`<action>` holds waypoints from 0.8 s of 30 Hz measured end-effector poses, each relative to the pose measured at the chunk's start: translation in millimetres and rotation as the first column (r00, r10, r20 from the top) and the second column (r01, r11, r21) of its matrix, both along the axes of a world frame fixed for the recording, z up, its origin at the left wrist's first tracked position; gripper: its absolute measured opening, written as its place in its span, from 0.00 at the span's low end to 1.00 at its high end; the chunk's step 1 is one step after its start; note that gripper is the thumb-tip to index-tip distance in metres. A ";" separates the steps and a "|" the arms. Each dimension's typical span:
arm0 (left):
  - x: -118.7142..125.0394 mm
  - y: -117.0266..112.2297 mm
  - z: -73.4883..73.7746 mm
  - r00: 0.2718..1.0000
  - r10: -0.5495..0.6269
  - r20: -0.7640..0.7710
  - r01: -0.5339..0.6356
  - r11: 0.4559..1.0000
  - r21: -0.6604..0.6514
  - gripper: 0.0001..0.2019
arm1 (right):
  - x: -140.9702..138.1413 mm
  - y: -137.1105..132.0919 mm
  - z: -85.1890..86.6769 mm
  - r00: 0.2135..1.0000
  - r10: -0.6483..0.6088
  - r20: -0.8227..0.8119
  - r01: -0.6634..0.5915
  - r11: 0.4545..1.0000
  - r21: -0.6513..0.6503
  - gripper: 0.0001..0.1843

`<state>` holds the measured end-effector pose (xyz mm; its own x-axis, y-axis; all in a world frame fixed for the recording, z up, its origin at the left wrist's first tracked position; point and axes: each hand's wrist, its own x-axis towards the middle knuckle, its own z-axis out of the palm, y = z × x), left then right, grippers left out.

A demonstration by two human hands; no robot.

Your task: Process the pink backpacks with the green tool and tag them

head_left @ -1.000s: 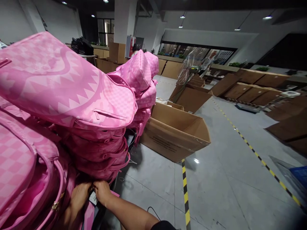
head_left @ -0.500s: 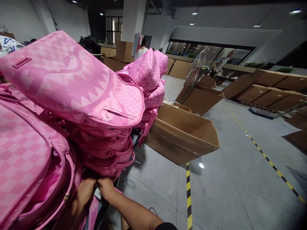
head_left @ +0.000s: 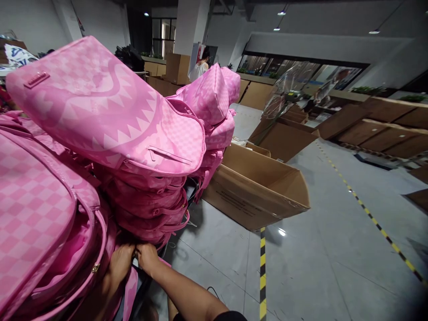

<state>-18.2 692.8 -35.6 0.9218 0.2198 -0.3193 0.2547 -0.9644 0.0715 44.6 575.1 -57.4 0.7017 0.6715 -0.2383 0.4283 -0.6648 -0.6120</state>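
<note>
A tall stack of pink checkered backpacks (head_left: 110,120) with a shark-mouth print fills the left. A nearer pink backpack (head_left: 36,214) lies in the left foreground. My left hand (head_left: 121,263) and my right hand (head_left: 147,257) meet low down at the foot of the stack. Both have their fingers closed, pinching something small between them that I cannot make out. A second pile of pink backpacks (head_left: 214,102) rises behind the first.
An open cardboard box (head_left: 257,187) lies on its side on the grey floor. More boxes (head_left: 284,138) and a standing fan (head_left: 284,96) are behind it. Yellow-black tape (head_left: 262,272) runs along the floor. A person (head_left: 200,67) stands far back.
The view has shifted a little to the left and down. My two hands stay pressed together at the foot of the stack, slightly higher in view.
</note>
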 end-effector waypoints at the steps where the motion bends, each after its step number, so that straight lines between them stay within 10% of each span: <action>1: -0.1 -0.6 0.7 1.000 -0.001 -0.004 0.001 1.000 0.000 0.21 | -0.1 0.3 1.2 1.000 -0.015 -0.011 0.015 1.000 0.008 0.13; 24: -4.5 -4.7 3.3 0.999 0.029 -0.025 -0.030 0.999 -0.046 0.20 | -5.9 3.6 -2.9 0.926 -0.273 -0.260 0.334 0.915 0.229 0.11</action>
<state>-22.7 688.1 -32.3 0.9070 0.2310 -0.3522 0.2850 -0.9523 0.1092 38.8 578.6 -60.4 0.8322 0.4938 -0.2523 0.0678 -0.5422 -0.8375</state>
